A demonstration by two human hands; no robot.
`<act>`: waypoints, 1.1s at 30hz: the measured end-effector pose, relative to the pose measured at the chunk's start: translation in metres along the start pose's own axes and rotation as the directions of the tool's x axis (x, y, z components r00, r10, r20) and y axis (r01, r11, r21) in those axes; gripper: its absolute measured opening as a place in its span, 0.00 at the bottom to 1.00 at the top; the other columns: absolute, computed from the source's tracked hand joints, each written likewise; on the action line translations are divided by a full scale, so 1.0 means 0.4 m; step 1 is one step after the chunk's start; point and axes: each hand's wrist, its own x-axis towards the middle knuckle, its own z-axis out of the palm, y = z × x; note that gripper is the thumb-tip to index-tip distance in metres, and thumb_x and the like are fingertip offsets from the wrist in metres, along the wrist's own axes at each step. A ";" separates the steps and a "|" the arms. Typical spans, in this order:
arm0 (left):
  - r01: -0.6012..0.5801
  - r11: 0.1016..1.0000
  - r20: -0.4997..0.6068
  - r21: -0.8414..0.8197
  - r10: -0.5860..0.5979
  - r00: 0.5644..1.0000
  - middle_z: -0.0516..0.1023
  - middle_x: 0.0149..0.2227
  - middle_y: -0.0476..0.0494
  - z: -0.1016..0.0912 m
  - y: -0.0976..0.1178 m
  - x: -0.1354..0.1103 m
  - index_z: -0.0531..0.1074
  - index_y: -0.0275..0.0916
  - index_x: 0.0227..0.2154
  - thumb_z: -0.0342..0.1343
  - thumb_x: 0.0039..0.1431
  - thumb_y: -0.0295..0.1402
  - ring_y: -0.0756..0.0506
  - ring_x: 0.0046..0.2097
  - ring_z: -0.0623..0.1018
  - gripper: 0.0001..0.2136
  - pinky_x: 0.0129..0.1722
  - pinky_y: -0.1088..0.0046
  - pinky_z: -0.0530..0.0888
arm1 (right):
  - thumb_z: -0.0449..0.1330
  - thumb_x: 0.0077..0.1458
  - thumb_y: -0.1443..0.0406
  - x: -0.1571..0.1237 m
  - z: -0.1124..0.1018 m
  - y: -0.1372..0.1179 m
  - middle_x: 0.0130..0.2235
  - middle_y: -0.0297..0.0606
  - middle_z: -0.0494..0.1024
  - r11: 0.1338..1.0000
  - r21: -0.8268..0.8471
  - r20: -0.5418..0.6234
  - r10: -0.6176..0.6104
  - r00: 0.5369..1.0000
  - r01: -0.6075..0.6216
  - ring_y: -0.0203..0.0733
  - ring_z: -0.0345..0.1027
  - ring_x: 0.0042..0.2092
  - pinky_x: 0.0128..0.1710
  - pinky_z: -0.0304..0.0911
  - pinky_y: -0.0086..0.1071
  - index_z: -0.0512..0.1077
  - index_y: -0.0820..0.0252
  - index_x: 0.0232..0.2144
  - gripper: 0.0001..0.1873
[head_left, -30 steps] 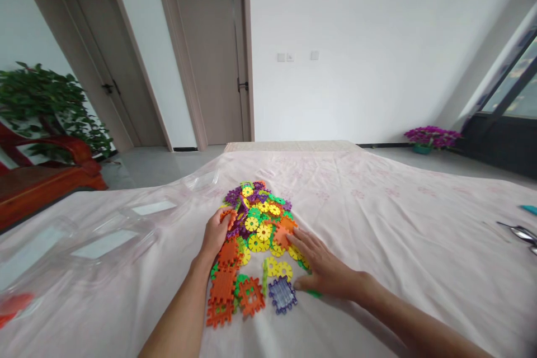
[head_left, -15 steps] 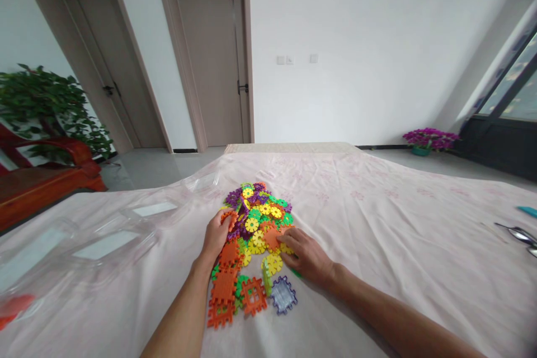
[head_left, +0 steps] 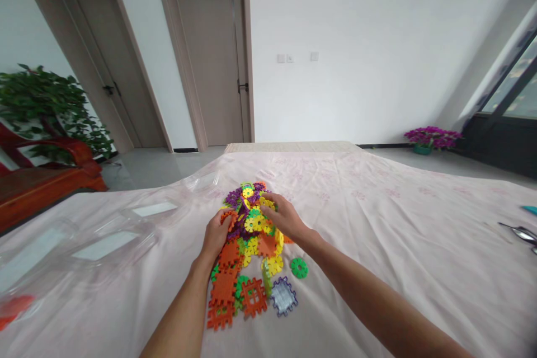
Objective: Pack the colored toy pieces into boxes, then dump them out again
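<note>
My left hand (head_left: 215, 233) is at the left side of a pile of plastic building pieces, its fingers closed on an orange notched piece (head_left: 229, 217). My right hand (head_left: 285, 217) rests against the pile's right side, thumb apart from the fingers, touching yellow flower-shaped discs (head_left: 254, 222). Purple flower discs (head_left: 233, 198) lie at the back of the pile. Closer to me are orange square pieces (head_left: 223, 285), an orange window-shaped piece (head_left: 254, 296) and a clear square piece with a purple edge (head_left: 284, 296). A green disc (head_left: 299, 268) lies apart, under my right forearm's left side.
Clear plastic containers (head_left: 113, 243) with white labels lie on the tablecloth (head_left: 377, 235) at the left, near a red item (head_left: 15, 307). Scissors (head_left: 522, 233) and a blue object (head_left: 531, 210) are at the right edge. A wooden chair (head_left: 50, 173) stands beyond the table's left.
My right hand has moved up and left from the pile's near right side to its upper right side. The green disc is now uncovered. My left hand has stayed in place.
</note>
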 end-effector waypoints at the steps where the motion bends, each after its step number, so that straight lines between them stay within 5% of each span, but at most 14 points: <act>1: 0.001 1.000 0.003 0.000 -0.001 1.000 0.82 0.43 0.43 0.000 0.001 -0.001 0.75 0.39 0.46 0.54 0.57 0.44 0.41 0.45 0.78 0.19 0.50 0.64 0.70 | 0.56 0.60 0.57 0.008 -0.001 -0.003 0.48 0.42 0.77 0.999 0.042 0.002 -0.022 1.000 0.022 0.45 0.71 0.47 0.47 0.66 0.40 0.72 0.57 0.50 0.18; 4: -0.002 1.000 0.006 -0.006 0.002 1.000 0.82 0.44 0.43 0.000 0.004 -0.002 0.76 0.39 0.46 0.54 0.56 0.44 0.41 0.46 0.78 0.19 0.50 0.64 0.70 | 0.57 0.60 0.56 0.004 -0.017 -0.007 0.55 0.44 0.73 0.988 0.122 0.033 -0.099 0.995 0.094 0.48 0.66 0.56 0.57 0.61 0.45 0.70 0.56 0.54 0.21; 7: -0.008 1.000 -0.003 -0.013 0.008 1.000 0.81 0.46 0.43 0.002 0.004 -0.001 0.76 0.40 0.46 0.55 0.56 0.44 0.41 0.48 0.78 0.18 0.53 0.65 0.69 | 0.63 0.55 0.57 -0.035 -0.047 -0.012 0.54 0.40 0.75 0.973 0.208 0.236 -0.152 0.960 0.103 0.47 0.67 0.56 0.57 0.61 0.44 0.73 0.53 0.52 0.21; 11: 0.002 1.000 -0.023 -0.017 -0.003 1.000 0.81 0.46 0.42 0.005 -0.001 0.002 0.76 0.39 0.45 0.55 0.55 0.43 0.40 0.48 0.78 0.18 0.53 0.64 0.69 | 0.70 0.47 0.56 -0.107 -0.075 -0.027 0.53 0.39 0.76 0.947 0.247 0.570 -0.314 0.759 0.206 0.48 0.70 0.53 0.55 0.64 0.41 0.72 0.50 0.55 0.32; 14: 0.010 1.000 -0.030 -0.015 -0.010 0.999 0.81 0.45 0.42 0.007 -0.004 0.002 0.76 0.40 0.44 0.55 0.55 0.43 0.40 0.49 0.77 0.17 0.53 0.64 0.69 | 0.68 0.50 0.57 -0.148 -0.067 -0.035 0.46 0.37 0.80 0.893 0.278 0.627 -0.448 0.637 0.354 0.45 0.72 0.50 0.54 0.63 0.38 0.76 0.51 0.49 0.22; 16: 0.012 1.000 -0.031 -0.011 -0.012 0.999 0.81 0.46 0.42 0.006 -0.004 0.001 0.76 0.40 0.44 0.55 0.55 0.42 0.40 0.49 0.77 0.17 0.53 0.64 0.69 | 0.64 0.55 0.59 -0.159 -0.055 -0.033 0.37 0.34 0.81 0.913 0.221 0.627 -0.402 0.667 0.343 0.41 0.74 0.42 0.48 0.66 0.34 0.79 0.52 0.38 0.09; 18: 0.012 1.000 -0.027 -0.008 -0.012 1.000 0.81 0.45 0.42 0.005 -0.002 0.001 0.76 0.40 0.44 0.55 0.56 0.42 0.40 0.48 0.78 0.17 0.53 0.64 0.69 | 0.61 0.59 0.60 -0.155 -0.047 -0.028 0.31 0.34 0.80 0.960 0.103 0.583 -0.270 0.766 0.259 0.39 0.74 0.36 0.41 0.67 0.32 0.79 0.55 0.32 0.08; 21: 0.009 1.000 -0.015 -0.011 -0.009 1.000 0.81 0.45 0.42 0.003 0.001 0.000 0.76 0.40 0.45 0.55 0.56 0.43 0.40 0.47 0.78 0.18 0.52 0.64 0.70 | 0.61 0.59 0.56 -0.140 -0.046 -0.025 0.41 0.40 0.80 0.985 -0.041 0.354 -0.143 0.924 0.168 0.44 0.73 0.42 0.44 0.68 0.36 0.76 0.57 0.44 0.14; 23: 0.004 1.000 -0.013 -0.017 -0.004 1.000 0.81 0.46 0.42 0.003 0.003 0.000 0.76 0.40 0.45 0.55 0.56 0.43 0.40 0.49 0.78 0.18 0.53 0.64 0.69 | 0.61 0.58 0.53 -0.142 -0.049 -0.034 0.53 0.48 0.74 0.974 -0.093 0.190 -0.185 0.964 0.205 0.50 0.68 0.53 0.53 0.64 0.43 0.68 0.58 0.57 0.28; 26: 0.005 1.000 -0.017 -0.028 -0.006 1.000 0.81 0.46 0.42 0.005 0.003 -0.001 0.76 0.39 0.45 0.55 0.55 0.44 0.40 0.49 0.78 0.18 0.53 0.64 0.69 | 0.59 0.58 0.47 -0.181 -0.052 -0.064 0.60 0.50 0.67 0.924 -0.075 0.235 -0.349 0.907 0.374 0.52 0.61 0.60 0.60 0.57 0.47 0.59 0.56 0.64 0.38; 30: 0.016 0.999 -0.021 -0.039 -0.017 1.000 0.82 0.44 0.42 0.007 -0.001 0.000 0.76 0.39 0.45 0.55 0.55 0.44 0.41 0.46 0.79 0.18 0.50 0.65 0.71 | 0.58 0.57 0.45 -0.254 -0.038 -0.096 0.61 0.43 0.68 0.819 0.016 0.507 -0.501 0.701 0.573 0.53 0.56 0.64 0.65 0.48 0.50 0.62 0.50 0.62 0.35; 33: 0.016 0.999 -0.029 -0.036 -0.017 0.999 0.82 0.43 0.43 0.008 -0.004 0.001 0.76 0.39 0.44 0.55 0.55 0.44 0.41 0.45 0.79 0.18 0.49 0.65 0.72 | 0.57 0.60 0.48 -0.267 -0.013 -0.082 0.60 0.43 0.70 0.804 -0.034 0.529 -0.489 0.694 0.593 0.52 0.56 0.64 0.66 0.46 0.50 0.64 0.52 0.60 0.31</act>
